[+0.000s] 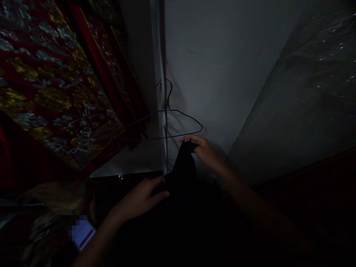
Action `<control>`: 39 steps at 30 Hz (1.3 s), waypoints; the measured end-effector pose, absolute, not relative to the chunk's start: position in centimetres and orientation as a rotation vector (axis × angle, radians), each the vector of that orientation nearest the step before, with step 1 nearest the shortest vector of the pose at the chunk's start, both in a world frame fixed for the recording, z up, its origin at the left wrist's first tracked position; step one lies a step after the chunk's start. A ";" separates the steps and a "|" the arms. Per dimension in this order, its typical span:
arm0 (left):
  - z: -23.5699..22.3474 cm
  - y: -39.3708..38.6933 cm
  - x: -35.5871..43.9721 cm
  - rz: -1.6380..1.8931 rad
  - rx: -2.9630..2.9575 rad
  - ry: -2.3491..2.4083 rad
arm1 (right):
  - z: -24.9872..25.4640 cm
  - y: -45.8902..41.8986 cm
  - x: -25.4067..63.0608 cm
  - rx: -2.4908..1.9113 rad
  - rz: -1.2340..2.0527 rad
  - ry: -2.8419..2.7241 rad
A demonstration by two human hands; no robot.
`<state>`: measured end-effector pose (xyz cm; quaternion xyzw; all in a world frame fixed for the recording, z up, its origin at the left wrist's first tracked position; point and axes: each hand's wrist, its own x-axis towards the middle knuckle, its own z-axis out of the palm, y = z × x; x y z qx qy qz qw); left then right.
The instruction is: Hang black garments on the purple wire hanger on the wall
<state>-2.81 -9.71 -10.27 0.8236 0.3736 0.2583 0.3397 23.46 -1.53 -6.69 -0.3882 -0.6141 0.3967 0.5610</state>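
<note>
A black cloth garment (185, 161) stretches up from the dark lower middle; its outline below is lost in shadow. My right hand (204, 148) pinches its upper end between thumb and fingers, just under the right part of a thin wire hanger (201, 128). Lower and to the left is my left hand (147, 194), thumb and fingers apart beside the garment; whether it touches the fabric is hard to see in this dim light. The hanger hooks at a narrow pale vertical strip (163, 92) on the wall, with nothing hung on it.
A red cloth with gold and silver embroidery (55, 92) hangs at the left. A grey wall (217, 63) stands behind, with shiny clear plastic sheeting (311, 85) at the right. A lit phone screen (83, 233) shows at lower left, partly pixelated, near a brownish bundle (63, 194).
</note>
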 end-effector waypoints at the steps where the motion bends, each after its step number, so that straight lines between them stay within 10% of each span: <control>1: -10.7 -9.3 -3.4 0.682 2.162 1.001 | -6.5 -1.3 23.5 -0.915 1.009 -1.362; 14: -13.1 -4.4 -12.2 0.239 2.147 1.515 | -8.1 3.7 24.9 -1.055 0.887 -1.789; 26: -4.1 -5.0 -11.4 0.654 2.299 1.701 | -5.7 0.2 30.4 -1.225 0.386 -1.698; 39: -4.6 -2.8 -10.2 1.011 1.997 1.793 | -5.6 -2.2 30.4 -1.248 0.313 -1.631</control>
